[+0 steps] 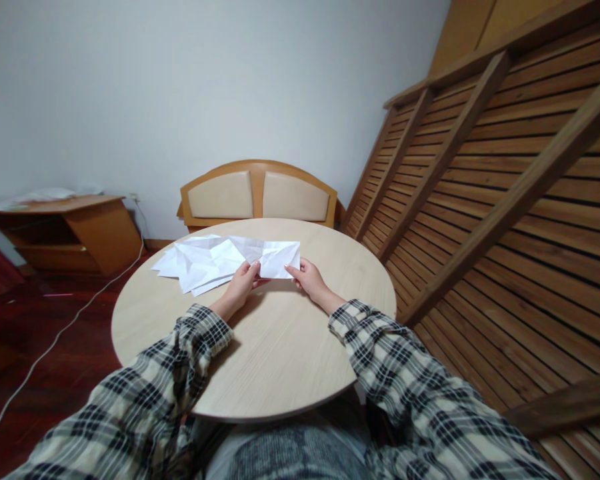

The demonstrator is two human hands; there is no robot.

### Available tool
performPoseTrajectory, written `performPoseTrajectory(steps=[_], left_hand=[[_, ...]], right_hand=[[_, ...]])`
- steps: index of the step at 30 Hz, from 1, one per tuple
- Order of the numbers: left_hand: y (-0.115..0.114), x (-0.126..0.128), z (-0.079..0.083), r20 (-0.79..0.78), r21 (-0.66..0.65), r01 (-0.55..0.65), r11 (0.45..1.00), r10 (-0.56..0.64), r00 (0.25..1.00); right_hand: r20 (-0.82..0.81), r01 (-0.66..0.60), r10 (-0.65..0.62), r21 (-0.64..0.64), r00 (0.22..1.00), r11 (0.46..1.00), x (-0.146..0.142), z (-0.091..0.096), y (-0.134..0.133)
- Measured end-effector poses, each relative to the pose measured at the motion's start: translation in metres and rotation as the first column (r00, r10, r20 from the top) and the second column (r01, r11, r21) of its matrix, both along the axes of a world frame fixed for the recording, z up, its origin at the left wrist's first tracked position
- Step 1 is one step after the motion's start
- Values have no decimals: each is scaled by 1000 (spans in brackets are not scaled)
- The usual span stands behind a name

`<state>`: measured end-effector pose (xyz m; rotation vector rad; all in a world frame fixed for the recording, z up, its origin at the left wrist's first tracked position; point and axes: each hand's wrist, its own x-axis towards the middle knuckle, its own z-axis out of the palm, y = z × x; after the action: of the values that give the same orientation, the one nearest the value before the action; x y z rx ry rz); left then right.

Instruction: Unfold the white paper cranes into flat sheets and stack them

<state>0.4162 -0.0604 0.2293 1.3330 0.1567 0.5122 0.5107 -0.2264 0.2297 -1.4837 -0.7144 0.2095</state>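
A creased, folded sheet of white paper is held just above the round table. My left hand pinches its near left edge, thumb on top. My right hand pinches its near right corner. Both hands are closed on this sheet. To the left of it several more crumpled white sheets lie fanned out on the tabletop, partly under the held sheet. My plaid sleeves reach in from the bottom of the view.
A wooden chair with padded back stands behind the table. A slatted wooden frame leans along the right. A low wooden cabinet sits at the left wall, and a white cable runs across the dark red floor.
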Motion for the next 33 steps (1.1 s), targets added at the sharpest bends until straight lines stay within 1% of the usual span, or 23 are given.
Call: performPoseTrajectory(steps=[4, 7, 12, 15, 19, 22, 25, 28, 30, 33], left_hand=[[-2, -4, 1, -37, 5, 105, 994, -105, 994], [-3, -6, 3, -71, 20, 119, 993, -118, 990], [-4, -7, 4, -74, 34, 74, 997, -72, 995], [-3, -6, 4, -49, 0, 43, 999, -43, 998], [-1, -2, 4, -29, -41, -42, 998, 41, 999], [-1, 0, 6, -28, -59, -65, 996, 63, 998], [-2, -1, 10, -44, -97, -81, 992, 77, 996], [-1, -1, 11, -44, -137, -86, 987, 81, 996], [0, 0, 10, -37, -147, -84, 986, 80, 996], [2, 2, 8, -39, -150, -84, 985, 79, 996]], right_hand=[[-2, 46, -46, 21, 999, 999, 3, -1, 0], [-4, 55, -55, 31, 998, 998, 3, -1, -1], [7, 49, -50, 25, 999, 998, 1, 0, 0], [30, 72, -73, 33, 997, 997, 1, 1, 0], [33, 89, -92, 88, 995, 992, 2, 2, -3], [46, 77, -82, 89, 996, 993, 2, 4, -6], [106, 42, -48, 62, 993, 997, 0, 5, -7], [209, -6, -1, 29, 978, 1000, -2, 4, -7], [296, -14, 11, 9, 955, 1000, -2, 2, -6], [414, 5, 8, -32, 910, 999, 0, 1, -7]])
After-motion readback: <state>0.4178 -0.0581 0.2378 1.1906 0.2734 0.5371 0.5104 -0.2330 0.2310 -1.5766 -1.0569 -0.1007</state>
